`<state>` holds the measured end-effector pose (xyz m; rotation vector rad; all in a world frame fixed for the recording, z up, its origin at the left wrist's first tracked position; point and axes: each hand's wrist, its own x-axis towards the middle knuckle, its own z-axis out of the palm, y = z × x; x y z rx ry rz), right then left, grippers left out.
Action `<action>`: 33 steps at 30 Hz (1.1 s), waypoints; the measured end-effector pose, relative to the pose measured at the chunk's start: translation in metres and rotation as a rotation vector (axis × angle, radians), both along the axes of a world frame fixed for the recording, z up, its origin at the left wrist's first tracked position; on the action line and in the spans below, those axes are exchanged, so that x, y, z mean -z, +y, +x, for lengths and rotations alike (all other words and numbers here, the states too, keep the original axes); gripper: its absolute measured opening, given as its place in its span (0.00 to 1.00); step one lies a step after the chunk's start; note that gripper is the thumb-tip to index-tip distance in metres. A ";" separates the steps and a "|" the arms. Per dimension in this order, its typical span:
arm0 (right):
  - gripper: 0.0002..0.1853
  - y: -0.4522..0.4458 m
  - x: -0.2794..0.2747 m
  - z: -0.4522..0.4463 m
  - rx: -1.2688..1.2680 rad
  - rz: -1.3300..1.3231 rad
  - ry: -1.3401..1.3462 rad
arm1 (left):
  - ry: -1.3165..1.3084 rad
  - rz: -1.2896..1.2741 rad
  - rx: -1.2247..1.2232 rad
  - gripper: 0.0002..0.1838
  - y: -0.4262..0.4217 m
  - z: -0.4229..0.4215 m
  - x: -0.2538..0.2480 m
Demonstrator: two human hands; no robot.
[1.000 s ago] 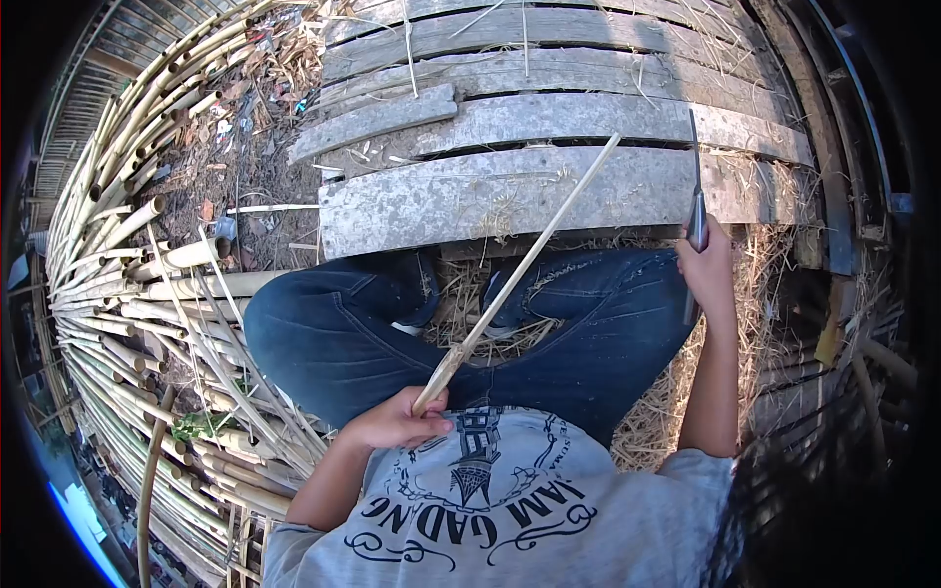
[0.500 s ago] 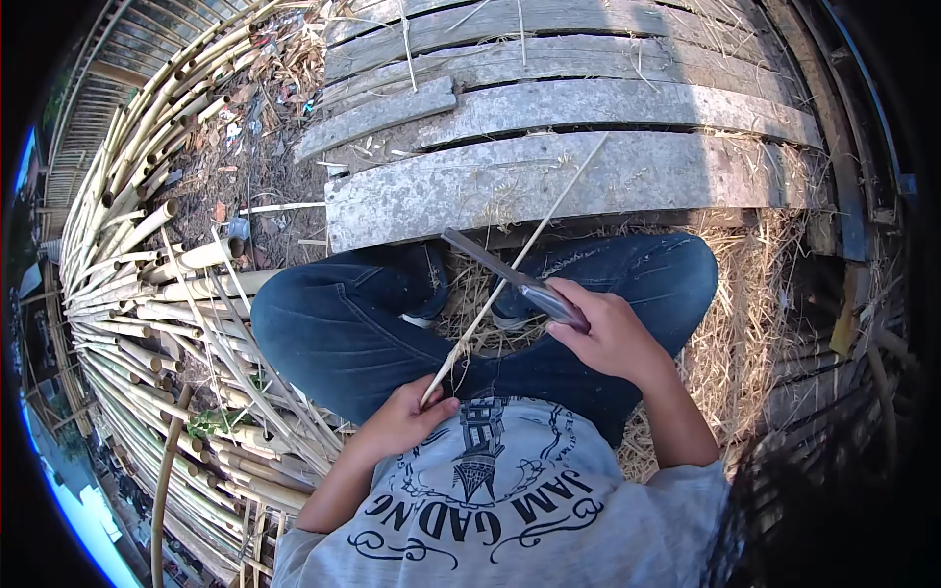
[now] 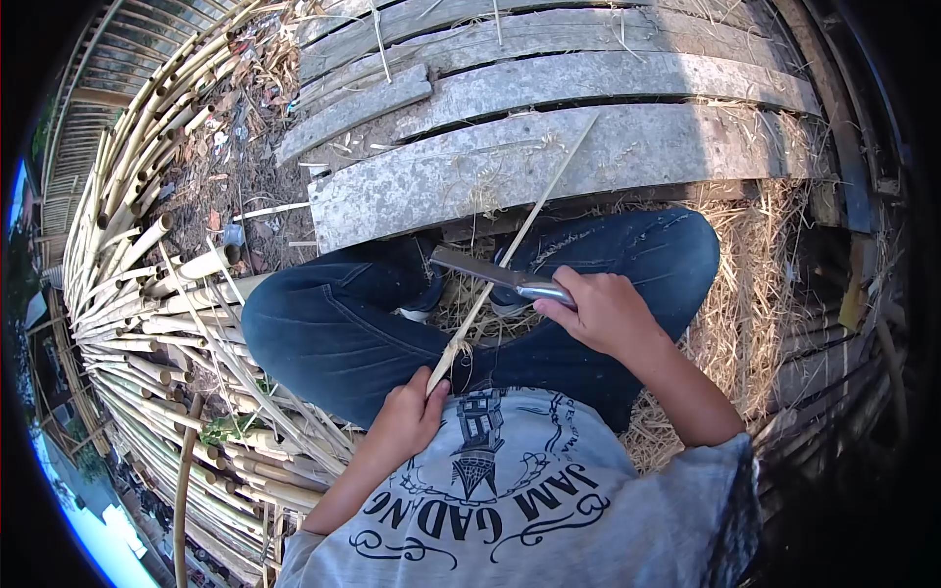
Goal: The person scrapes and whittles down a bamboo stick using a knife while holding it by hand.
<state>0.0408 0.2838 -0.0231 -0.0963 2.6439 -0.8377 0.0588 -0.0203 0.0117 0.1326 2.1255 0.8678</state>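
Observation:
A long, thin bamboo strip [image 3: 540, 199] slants from my lap up over the edge of the wooden platform. My left hand [image 3: 408, 416] is closed around its near end, by my shirt. Pale curled shavings [image 3: 458, 347] cling to the strip just above that hand. In my right hand [image 3: 600, 312] is a large knife [image 3: 480, 268], gripped by its metallic handle. Its broad blade points left and crosses the strip about midway, above my crossed legs. Whether the edge touches the strip I cannot tell.
Ahead lies a platform of weathered planks [image 3: 392, 191] with a loose board [image 3: 358, 113] on it. Many cut bamboo poles [image 3: 147, 245] are stacked along the left. Straw-like shavings [image 3: 750, 294] cover the ground at right, beside dark timber [image 3: 833, 118].
The knife has turned so its blade lies more level and shows its broad side. Both hands have risen slightly in view, and the whole scene has shifted a little with the camera.

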 end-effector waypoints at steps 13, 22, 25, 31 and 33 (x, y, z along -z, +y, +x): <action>0.33 0.004 0.016 -0.009 0.198 0.167 0.087 | 0.205 -0.169 0.150 0.14 -0.001 0.001 -0.003; 0.30 0.035 0.019 -0.017 0.271 0.383 0.184 | 0.203 -0.177 0.146 0.13 -0.008 0.004 -0.004; 0.31 0.048 0.011 -0.022 0.276 0.413 0.148 | 0.207 -0.143 0.149 0.13 -0.002 0.001 -0.001; 0.32 -0.022 0.010 -0.001 0.027 0.094 0.032 | 0.131 -0.080 0.114 0.11 -0.007 -0.008 -0.002; 0.32 -0.014 0.011 -0.010 0.048 -0.007 0.022 | 0.016 -0.038 0.065 0.10 -0.012 -0.011 -0.011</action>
